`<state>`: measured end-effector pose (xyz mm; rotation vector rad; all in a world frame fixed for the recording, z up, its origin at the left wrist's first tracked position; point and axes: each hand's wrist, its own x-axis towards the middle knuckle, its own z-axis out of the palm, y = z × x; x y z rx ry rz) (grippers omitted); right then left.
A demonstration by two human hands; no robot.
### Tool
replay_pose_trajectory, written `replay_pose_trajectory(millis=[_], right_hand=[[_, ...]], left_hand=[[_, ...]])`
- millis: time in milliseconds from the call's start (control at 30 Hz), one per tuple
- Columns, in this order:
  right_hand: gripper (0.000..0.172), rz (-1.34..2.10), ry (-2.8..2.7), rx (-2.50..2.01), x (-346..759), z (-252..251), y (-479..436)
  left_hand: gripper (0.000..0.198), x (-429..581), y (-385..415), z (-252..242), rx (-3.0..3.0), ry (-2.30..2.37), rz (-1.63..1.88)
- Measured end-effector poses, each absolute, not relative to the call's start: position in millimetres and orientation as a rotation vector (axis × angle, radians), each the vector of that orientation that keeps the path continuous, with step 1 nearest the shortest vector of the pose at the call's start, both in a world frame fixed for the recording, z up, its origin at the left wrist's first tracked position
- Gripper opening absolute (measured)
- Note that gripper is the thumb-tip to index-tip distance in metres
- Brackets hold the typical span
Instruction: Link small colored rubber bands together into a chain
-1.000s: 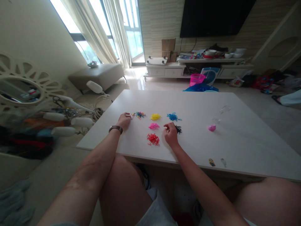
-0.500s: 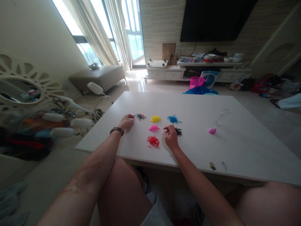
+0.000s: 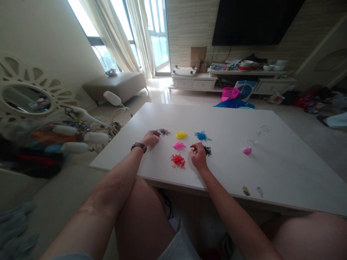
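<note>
My left hand [image 3: 151,138] rests at the edge of a pile of mixed-colour small loops [image 3: 163,131], which look like little rubber bands. Its index finger and thumb are apart at the pile, and nothing shows held. My right hand [image 3: 198,155] hovers over the white table with fingers half curled and a gap at the thumb, apparently holding nothing. It partly covers a pile of black loops [image 3: 208,150]. Between the hands lie pink loops [image 3: 179,145], with yellow loops [image 3: 181,135] behind and red loops [image 3: 178,161] in front. Blue loops [image 3: 201,135] lie beyond my right hand.
On the table's [image 3: 225,173] right side are a pink lump [image 3: 247,151] and clear plastic [image 3: 262,130]. Two flat stickers, one a yellow figure [image 3: 245,191], lie by the near edge. A lamp with white shades [image 3: 94,138] stands left of the table. A pink basket [image 3: 229,94] is behind it.
My left hand has shifted slightly into the mixed pile, and its finger and thumb now spread at its edge. The right hand stays near the black loops. The whole view has shifted a little.
</note>
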<state>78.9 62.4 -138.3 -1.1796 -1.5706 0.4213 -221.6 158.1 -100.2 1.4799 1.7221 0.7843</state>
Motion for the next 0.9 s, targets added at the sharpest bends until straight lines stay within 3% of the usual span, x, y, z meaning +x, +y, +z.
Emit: replay_pose_trajectory(millis=[300, 900], right_hand=[[0.015, 0.437, -1.569, -1.185, 79.0, -138.2, 62.6], [0.013, 0.454, -1.581, -1.184, 79.4, -139.1, 63.2]], left_hand=[[0.047, -224.1, 159.1, -96.8, 1.436, 1.767, 0.833], [0.041, -219.0, 158.2, -96.2, 1.508, 1.631, 0.712]])
